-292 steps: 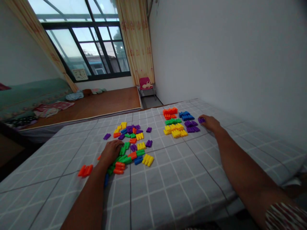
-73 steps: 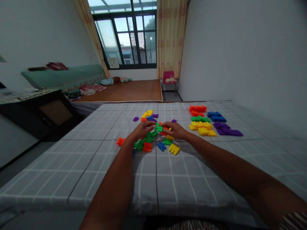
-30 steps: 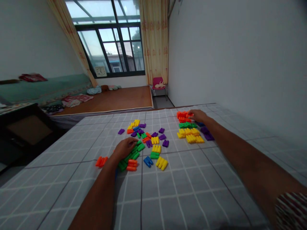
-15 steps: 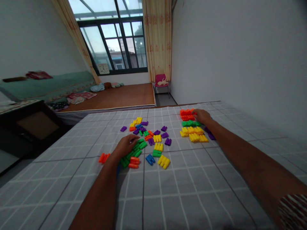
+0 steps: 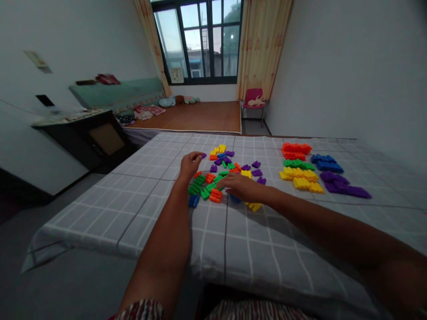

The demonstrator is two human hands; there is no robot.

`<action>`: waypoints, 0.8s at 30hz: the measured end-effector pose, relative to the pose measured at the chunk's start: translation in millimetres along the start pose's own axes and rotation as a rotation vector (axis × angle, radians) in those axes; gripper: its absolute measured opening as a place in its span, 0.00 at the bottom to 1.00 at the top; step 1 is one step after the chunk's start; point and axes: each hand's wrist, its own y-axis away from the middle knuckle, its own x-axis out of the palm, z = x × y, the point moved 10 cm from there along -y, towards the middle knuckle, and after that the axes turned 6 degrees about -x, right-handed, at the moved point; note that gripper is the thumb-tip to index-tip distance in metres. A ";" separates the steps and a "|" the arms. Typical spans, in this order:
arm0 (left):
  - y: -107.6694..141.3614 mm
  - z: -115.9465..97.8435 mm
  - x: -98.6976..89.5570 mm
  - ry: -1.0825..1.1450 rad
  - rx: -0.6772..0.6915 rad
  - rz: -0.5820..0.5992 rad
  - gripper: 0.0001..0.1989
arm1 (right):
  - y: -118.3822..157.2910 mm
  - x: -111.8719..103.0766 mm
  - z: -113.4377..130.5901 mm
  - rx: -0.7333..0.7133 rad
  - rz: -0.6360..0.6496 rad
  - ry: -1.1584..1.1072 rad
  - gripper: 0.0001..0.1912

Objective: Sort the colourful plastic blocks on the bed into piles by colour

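My left hand [image 5: 191, 164] is at the left side of a loose pile of coloured plastic building blocks, its fingertips closed on a small purple block [image 5: 203, 155]. My right hand [image 5: 239, 185] reaches across the pile with its fingers apart, just over the green blocks [image 5: 207, 190]. It partly covers a blue block [image 5: 235, 198] and a yellow block [image 5: 255, 206]. An orange block [image 5: 215, 195] lies in front of the green ones. Other purple, yellow and orange blocks are scattered behind my hands.
At the right, blocks are grouped by colour: orange [image 5: 296, 149], green [image 5: 298, 165], yellow [image 5: 302, 175], blue [image 5: 327, 163] and purple [image 5: 343, 184]. A grey checked cloth [image 5: 133, 213] covers the table. Beyond are a bed [image 5: 200, 115] and a pink chair [image 5: 254, 95].
My right hand has left the orange group and come left to the pile. My left hand has moved from the green blocks to the purple block. The view has shifted left and down.
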 end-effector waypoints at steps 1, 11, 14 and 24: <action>-0.1 0.9 2.2 -0.001 -0.001 0.008 0.15 | -10.5 13.2 13.4 -0.066 0.042 0.022 0.16; 4.0 -16.8 16.3 -0.081 0.112 0.081 0.15 | -4.2 12.7 -9.7 0.119 0.070 0.033 0.13; 5.9 -16.9 22.4 -0.123 0.116 0.103 0.15 | 14.4 5.3 -32.0 0.209 0.137 -0.166 0.15; 8.4 -15.5 34.2 -0.233 0.118 0.187 0.15 | 27.0 2.3 -60.4 0.323 0.047 -0.043 0.15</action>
